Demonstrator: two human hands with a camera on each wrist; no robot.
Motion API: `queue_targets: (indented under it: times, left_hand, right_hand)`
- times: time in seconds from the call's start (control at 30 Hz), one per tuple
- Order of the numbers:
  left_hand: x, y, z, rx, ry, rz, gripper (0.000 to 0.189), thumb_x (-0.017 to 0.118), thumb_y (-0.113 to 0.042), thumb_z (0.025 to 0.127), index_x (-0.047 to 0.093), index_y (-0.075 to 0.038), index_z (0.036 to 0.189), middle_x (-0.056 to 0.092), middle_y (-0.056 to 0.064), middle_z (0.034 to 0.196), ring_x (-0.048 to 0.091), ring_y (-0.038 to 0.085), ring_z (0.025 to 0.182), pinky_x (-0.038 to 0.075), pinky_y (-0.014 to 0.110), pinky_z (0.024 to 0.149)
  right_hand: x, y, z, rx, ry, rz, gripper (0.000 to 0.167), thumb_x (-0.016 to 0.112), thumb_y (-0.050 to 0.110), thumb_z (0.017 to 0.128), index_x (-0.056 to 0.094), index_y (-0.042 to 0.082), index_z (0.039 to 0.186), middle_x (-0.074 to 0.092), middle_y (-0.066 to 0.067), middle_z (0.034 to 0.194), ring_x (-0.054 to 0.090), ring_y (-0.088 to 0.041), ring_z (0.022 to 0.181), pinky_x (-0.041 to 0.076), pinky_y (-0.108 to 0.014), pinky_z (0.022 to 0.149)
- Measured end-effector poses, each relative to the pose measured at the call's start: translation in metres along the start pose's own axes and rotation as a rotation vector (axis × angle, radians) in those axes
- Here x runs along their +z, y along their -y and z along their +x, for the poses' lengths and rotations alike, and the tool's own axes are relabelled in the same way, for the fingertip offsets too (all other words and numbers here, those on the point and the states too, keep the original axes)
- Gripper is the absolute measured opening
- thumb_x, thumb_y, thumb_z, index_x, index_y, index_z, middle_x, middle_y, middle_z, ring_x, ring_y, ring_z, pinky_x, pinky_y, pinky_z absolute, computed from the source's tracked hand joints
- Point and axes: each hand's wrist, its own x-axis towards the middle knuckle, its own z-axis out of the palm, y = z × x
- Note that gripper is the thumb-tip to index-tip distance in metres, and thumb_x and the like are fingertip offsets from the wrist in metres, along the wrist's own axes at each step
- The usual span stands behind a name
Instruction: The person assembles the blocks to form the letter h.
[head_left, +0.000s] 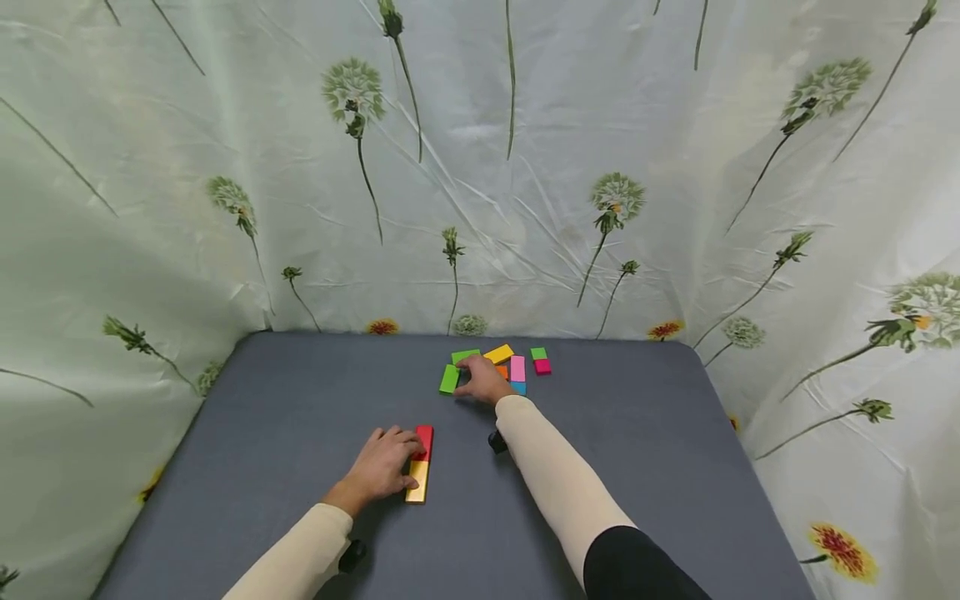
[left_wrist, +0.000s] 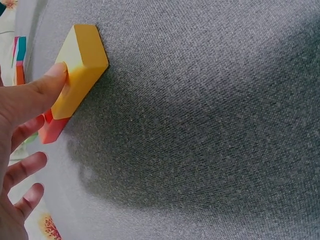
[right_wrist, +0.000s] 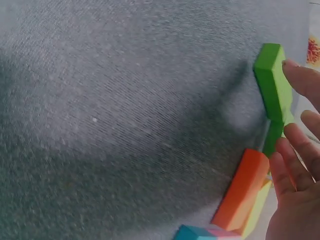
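Observation:
On the grey table, a red block (head_left: 425,440) and a yellow block (head_left: 417,485) lie end to end in a line. My left hand (head_left: 381,463) rests on this pair from the left, its thumb on the yellow block and its forefinger by the red one; the other fingers are spread. Farther off, my right hand (head_left: 485,382) reaches among a group of blocks with fingers extended. Its thumb tip is right at a green block (right_wrist: 271,82), and the other fingertips are near a second green block (right_wrist: 273,136) and an orange block (right_wrist: 241,190).
Beside the right hand lie another yellow block (head_left: 498,354), a pink block (head_left: 517,367) and a blue block (head_left: 518,388). Right of them sit a small green block (head_left: 538,353) and a crimson block (head_left: 542,367). A flower-printed curtain (head_left: 525,208) hangs behind the table (head_left: 315,392).

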Motion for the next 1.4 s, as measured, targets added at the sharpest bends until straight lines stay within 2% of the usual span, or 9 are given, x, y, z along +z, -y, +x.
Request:
queue_targets:
  times: [0.1, 0.33, 0.5, 0.7, 0.87, 1.07, 1.4]
  left_hand:
    - [0.0, -0.001, 0.0, 0.01, -0.007, -0.003, 0.043, 0.089, -0.034, 0.064, 0.072, -0.015, 0.1, 0.065, -0.001, 0.107, 0.055, 0.021, 0.099, 0.04, 0.042, 0.081]
    - [-0.003, -0.003, 0.0, 0.028, -0.008, -0.007, 0.046, 0.089, -0.035, 0.063, 0.071, -0.015, 0.1, 0.065, -0.001, 0.106, 0.054, 0.021, 0.099, 0.04, 0.041, 0.081]
    - [-0.002, -0.002, 0.0, 0.038, -0.008, -0.007, 0.046, 0.089, -0.034, 0.063, 0.071, -0.014, 0.101, 0.065, -0.001, 0.106, 0.054, 0.02, 0.098, 0.04, 0.041, 0.081]
    - [-0.001, 0.0, -0.001, 0.044, -0.013, 0.002, 0.046, 0.089, -0.035, 0.063, 0.071, -0.015, 0.101, 0.064, -0.001, 0.106, 0.054, 0.02, 0.098, 0.039, 0.04, 0.08]
    - [0.0, 0.001, -0.002, 0.048, -0.016, 0.005, 0.046, 0.089, -0.034, 0.063, 0.071, -0.015, 0.101, 0.064, -0.001, 0.106, 0.054, 0.02, 0.099, 0.039, 0.04, 0.08]
    - [-0.001, 0.001, -0.001, 0.032, -0.022, -0.005, 0.046, 0.089, -0.033, 0.064, 0.071, -0.014, 0.102, 0.065, -0.001, 0.107, 0.054, 0.021, 0.099, 0.039, 0.041, 0.081]
    - [-0.001, 0.001, 0.0, 0.012, -0.004, -0.011, 0.047, 0.088, -0.033, 0.065, 0.071, -0.013, 0.104, 0.065, 0.0, 0.11, 0.055, 0.021, 0.101, 0.04, 0.041, 0.082]
  right_hand:
    - [0.003, -0.002, 0.0, -0.013, 0.0, -0.059, 0.058, 0.079, 0.02, 0.081, 0.056, 0.002, 0.132, 0.054, -0.013, 0.131, 0.05, -0.026, 0.122, 0.039, -0.039, 0.102]
    - [0.008, 0.0, 0.002, 0.013, 0.01, -0.174, 0.066, 0.077, 0.029, 0.082, 0.051, 0.001, 0.136, 0.047, -0.016, 0.137, 0.047, -0.027, 0.123, 0.037, -0.039, 0.104]
    - [0.008, 0.002, 0.007, 0.014, 0.032, -0.261, 0.064, 0.076, 0.031, 0.083, 0.053, 0.003, 0.135, 0.048, -0.014, 0.136, 0.049, -0.026, 0.122, 0.038, -0.037, 0.103]
    - [0.008, 0.007, 0.007, -0.013, 0.051, -0.251, 0.057, 0.077, 0.027, 0.082, 0.057, 0.002, 0.129, 0.051, -0.013, 0.13, 0.052, -0.026, 0.117, 0.041, -0.036, 0.1]
    - [0.008, 0.006, 0.008, -0.054, 0.078, -0.225, 0.058, 0.079, 0.025, 0.08, 0.057, 0.001, 0.127, 0.055, -0.012, 0.125, 0.054, -0.025, 0.113, 0.042, -0.036, 0.098]
    - [0.01, 0.008, 0.01, -0.075, 0.125, -0.216, 0.059, 0.076, 0.024, 0.082, 0.054, -0.001, 0.131, 0.052, -0.014, 0.127, 0.052, -0.026, 0.114, 0.042, -0.037, 0.098]
    - [0.012, 0.01, 0.007, -0.115, 0.126, -0.189, 0.058, 0.077, 0.023, 0.082, 0.055, 0.0, 0.131, 0.054, -0.014, 0.13, 0.052, -0.027, 0.118, 0.041, -0.038, 0.1]
